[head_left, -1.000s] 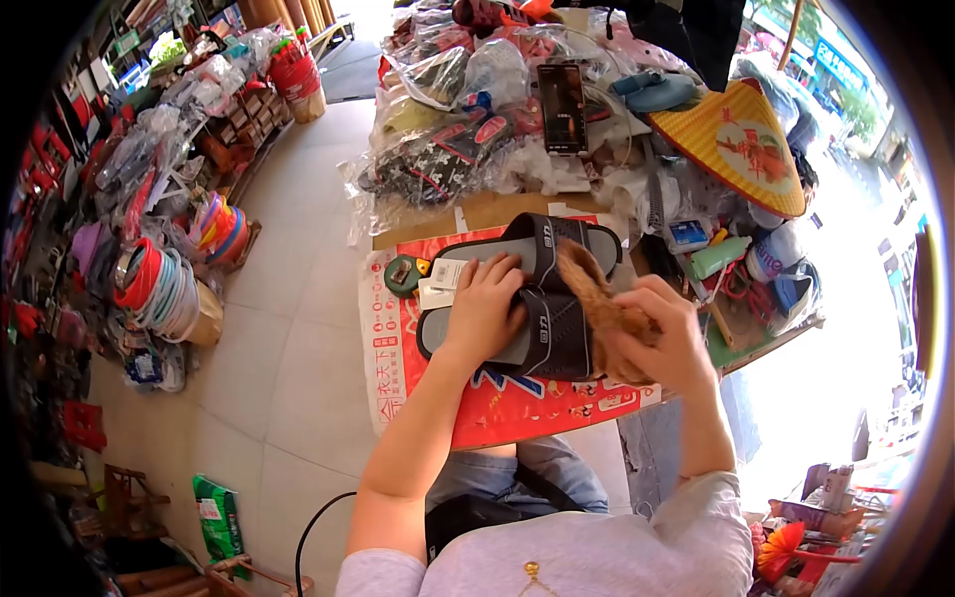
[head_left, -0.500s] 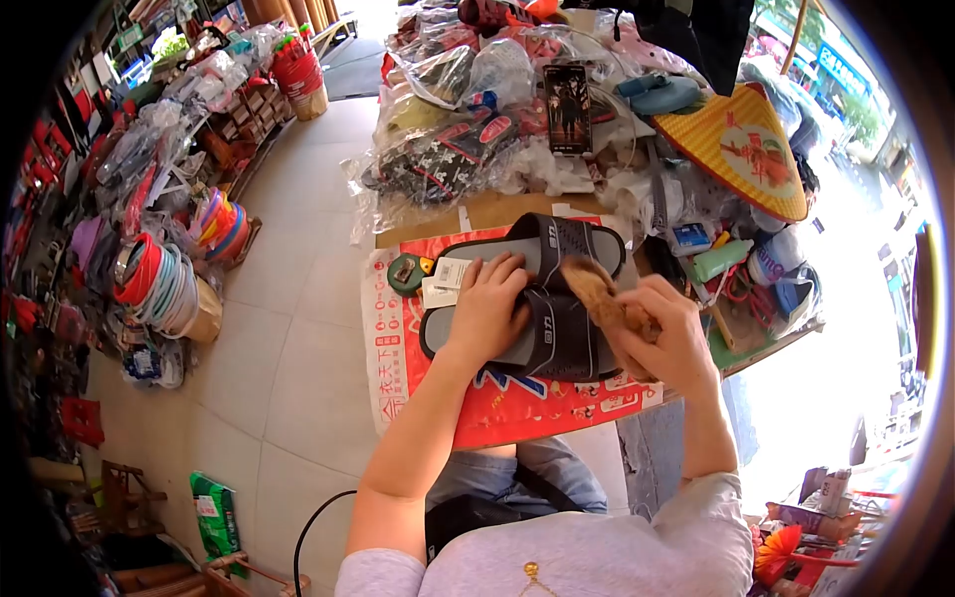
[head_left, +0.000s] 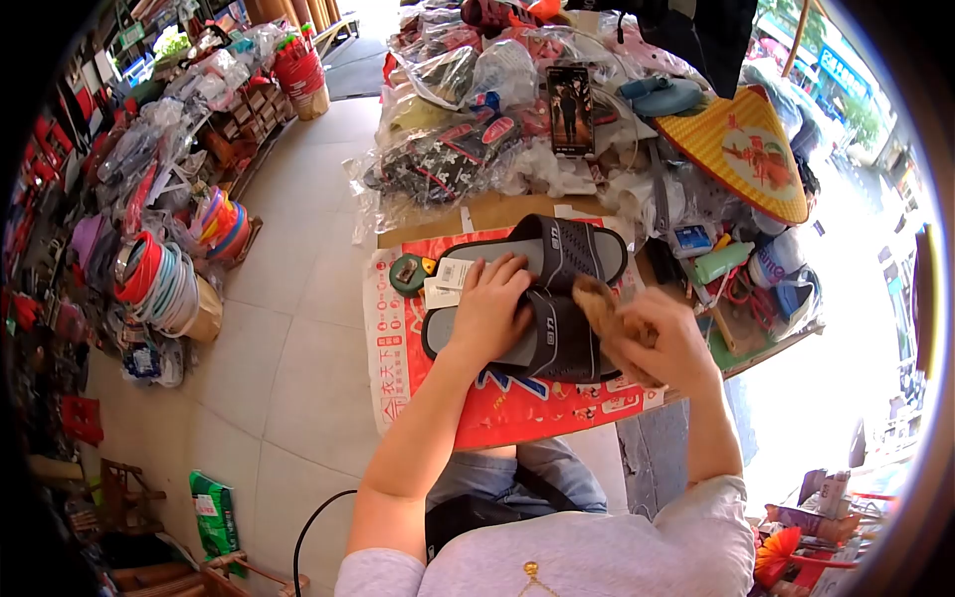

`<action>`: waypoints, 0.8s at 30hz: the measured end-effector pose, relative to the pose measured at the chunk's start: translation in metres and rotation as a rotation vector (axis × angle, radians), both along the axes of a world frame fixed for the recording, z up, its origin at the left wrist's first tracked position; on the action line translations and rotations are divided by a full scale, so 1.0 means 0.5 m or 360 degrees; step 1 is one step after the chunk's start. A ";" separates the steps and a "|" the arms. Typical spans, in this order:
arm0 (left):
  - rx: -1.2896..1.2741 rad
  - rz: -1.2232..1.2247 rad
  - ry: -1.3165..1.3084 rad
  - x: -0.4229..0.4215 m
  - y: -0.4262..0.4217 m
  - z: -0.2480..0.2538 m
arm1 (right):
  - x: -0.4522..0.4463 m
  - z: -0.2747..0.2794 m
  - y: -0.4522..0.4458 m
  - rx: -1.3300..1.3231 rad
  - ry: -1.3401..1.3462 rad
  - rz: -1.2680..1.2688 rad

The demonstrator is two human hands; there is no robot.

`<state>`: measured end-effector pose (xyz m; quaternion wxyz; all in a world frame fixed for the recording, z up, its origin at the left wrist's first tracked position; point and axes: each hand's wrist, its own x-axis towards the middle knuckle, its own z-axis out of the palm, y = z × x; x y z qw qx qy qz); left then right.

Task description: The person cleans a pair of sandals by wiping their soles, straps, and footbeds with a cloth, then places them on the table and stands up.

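Two dark grey slide sandals (head_left: 550, 335) with black straps lie side by side on a red printed sheet (head_left: 487, 408). My left hand (head_left: 489, 303) rests on the sandals' left part, its fingers spread over the insoles beside white tags (head_left: 443, 291). A bunched brown cloth (head_left: 603, 316) is in my right hand (head_left: 665, 333), whose fingers are closed round it. The cloth touches or hangs just over the strap of the nearer sandal. A green and yellow round object (head_left: 408, 274) lies left of the tags.
Behind the sheet, plastic-wrapped goods (head_left: 428, 164) are piled around an upright phone (head_left: 570, 111). A yellow conical hat (head_left: 741, 154) and a green bottle (head_left: 723, 262) are at the right. Stacked baskets (head_left: 149, 274) stand on the left, a green bag (head_left: 216, 517) below.
My right hand has shifted slightly right with the brown cloth, whose folds have changed shape. My left hand stays on the sandals. The picture on the phone differs.
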<state>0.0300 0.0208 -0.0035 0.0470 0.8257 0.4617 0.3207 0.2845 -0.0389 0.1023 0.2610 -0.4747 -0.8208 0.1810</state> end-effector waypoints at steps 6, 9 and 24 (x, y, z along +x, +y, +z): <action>-0.0010 0.0019 -0.0077 0.003 0.009 -0.011 | -0.106 -0.033 0.039 0.0155 0.0268 0.0213; 0.0069 -0.0013 -0.0035 -0.003 0.009 -0.011 | -0.083 -0.057 0.024 0.0195 0.0144 0.0170; 0.0061 0.0003 0.0022 -0.002 0.011 -0.018 | -0.107 -0.058 0.046 0.0196 0.0131 0.0304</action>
